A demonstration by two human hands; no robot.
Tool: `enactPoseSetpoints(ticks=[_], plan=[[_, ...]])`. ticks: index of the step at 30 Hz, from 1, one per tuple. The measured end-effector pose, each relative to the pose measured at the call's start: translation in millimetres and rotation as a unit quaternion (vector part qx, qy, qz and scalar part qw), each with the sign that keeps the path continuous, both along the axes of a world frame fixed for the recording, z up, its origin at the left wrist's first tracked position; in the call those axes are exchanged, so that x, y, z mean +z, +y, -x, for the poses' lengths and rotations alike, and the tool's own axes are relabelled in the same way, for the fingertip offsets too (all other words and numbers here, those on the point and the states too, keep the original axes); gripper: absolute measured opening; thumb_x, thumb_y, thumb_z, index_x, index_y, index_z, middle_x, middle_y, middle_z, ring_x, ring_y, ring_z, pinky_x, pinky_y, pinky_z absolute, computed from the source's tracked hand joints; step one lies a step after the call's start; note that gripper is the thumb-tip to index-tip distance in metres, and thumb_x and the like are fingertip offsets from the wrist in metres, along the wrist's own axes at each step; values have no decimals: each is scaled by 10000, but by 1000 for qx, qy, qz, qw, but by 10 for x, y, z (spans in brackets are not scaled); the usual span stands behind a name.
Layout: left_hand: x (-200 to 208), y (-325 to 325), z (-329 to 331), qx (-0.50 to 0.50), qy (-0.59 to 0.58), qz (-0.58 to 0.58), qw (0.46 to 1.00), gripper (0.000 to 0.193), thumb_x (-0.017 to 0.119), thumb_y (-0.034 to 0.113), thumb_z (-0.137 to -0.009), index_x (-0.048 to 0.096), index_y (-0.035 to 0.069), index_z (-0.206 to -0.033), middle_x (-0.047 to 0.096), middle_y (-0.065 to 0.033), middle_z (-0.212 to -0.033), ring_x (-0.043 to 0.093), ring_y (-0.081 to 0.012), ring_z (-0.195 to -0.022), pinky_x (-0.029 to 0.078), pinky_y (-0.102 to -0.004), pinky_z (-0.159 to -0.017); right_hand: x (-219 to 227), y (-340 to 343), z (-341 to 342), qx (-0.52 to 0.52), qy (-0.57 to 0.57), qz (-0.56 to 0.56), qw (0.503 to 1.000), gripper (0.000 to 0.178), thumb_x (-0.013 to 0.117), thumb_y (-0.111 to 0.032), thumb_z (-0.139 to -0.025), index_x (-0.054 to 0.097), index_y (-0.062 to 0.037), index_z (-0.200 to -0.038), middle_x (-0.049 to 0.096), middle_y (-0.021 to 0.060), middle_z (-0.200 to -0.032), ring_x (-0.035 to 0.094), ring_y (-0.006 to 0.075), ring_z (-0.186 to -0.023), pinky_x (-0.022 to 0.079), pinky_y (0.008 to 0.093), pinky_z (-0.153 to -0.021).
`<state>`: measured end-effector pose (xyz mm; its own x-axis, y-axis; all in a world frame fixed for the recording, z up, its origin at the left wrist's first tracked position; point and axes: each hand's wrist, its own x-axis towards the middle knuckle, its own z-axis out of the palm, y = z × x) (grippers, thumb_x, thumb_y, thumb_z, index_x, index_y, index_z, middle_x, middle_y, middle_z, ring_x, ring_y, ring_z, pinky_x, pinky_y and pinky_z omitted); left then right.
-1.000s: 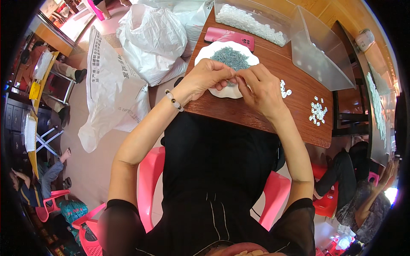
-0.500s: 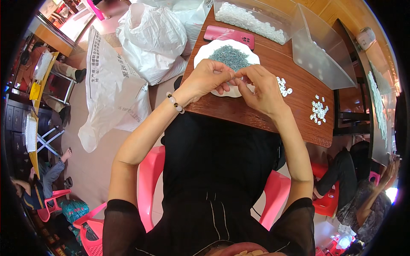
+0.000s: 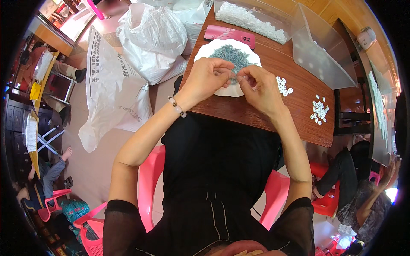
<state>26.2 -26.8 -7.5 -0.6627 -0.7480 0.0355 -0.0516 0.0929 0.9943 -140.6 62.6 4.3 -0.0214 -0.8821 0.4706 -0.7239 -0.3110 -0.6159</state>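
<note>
Over the near edge of a white scalloped plate (image 3: 203, 53), my left hand (image 3: 205, 81) hangs with thumb and forefinger a little apart; I make out nothing held between them. A heap of small grey screws (image 3: 230, 54) lies on the plate. Just to the right, my right hand (image 3: 261, 90) is closed in a pinch, and what it grips is too small and covered to make out. Beside its knuckles lies a small group of white plastic pieces (image 3: 283, 86). More loose white pieces (image 3: 319, 110) are spread near the table's right edge.
On the brown table (image 3: 299, 115) lie a pink phone (image 3: 228, 36), a clear bin of white pieces (image 3: 252, 21) and a tilted clear bin (image 3: 320, 55). White sacks (image 3: 151, 38) stand on the floor at left. People sit on both sides.
My hands, which met fingertip to fingertip over the plate, have parted. The left has drawn slightly left and its fingers have loosened; the right remains pinched.
</note>
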Motion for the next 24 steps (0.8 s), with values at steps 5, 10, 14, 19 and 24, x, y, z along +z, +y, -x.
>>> enactPoseSetpoints(ticks=[5,10,14,19,24], plan=[[-17,90,11,60,-48,288,954,296,638,41,-849,624,-20,-1138,708,-125,-886,669,-160,-713,524,-266,-642,-24,9,-19,-8,-78,-33,996,93,658,-86,-824,647,-3,-866,624,93,-682,570,147,-567,462,279,-538],[43,229,45,71,-64,395,914,422,616,11,-832,553,17,-1249,687,-166,-895,671,-277,-728,518,-314,-641,10,7,-58,-23,-108,-42,993,135,670,-118,-842,673,11,-880,640,82,-669,551,103,-549,456,259,-529],[48,278,49,65,-42,400,913,481,577,-2,-839,459,-13,-1305,665,-179,-875,648,-331,-754,505,-374,-645,-5,-7,-58,-35,-134,-60,989,146,684,-124,-834,680,21,-850,639,68,-639,550,90,-543,455,254,-523],[6,294,73,68,-3,404,912,484,557,-11,-838,424,-58,-1301,632,-194,-816,626,-363,-748,495,-423,-648,-39,-7,-50,-50,-144,-78,985,147,689,-126,-828,683,21,-837,645,64,-634,549,83,-537,453,249,-521],[1,307,74,84,-18,428,900,491,555,-10,-843,414,-69,-1309,628,-188,-804,627,-353,-741,497,-415,-640,-13,6,-81,-67,-155,-95,981,143,686,-125,-828,686,18,-823,651,51,-643,547,70,-547,447,240,-521]])
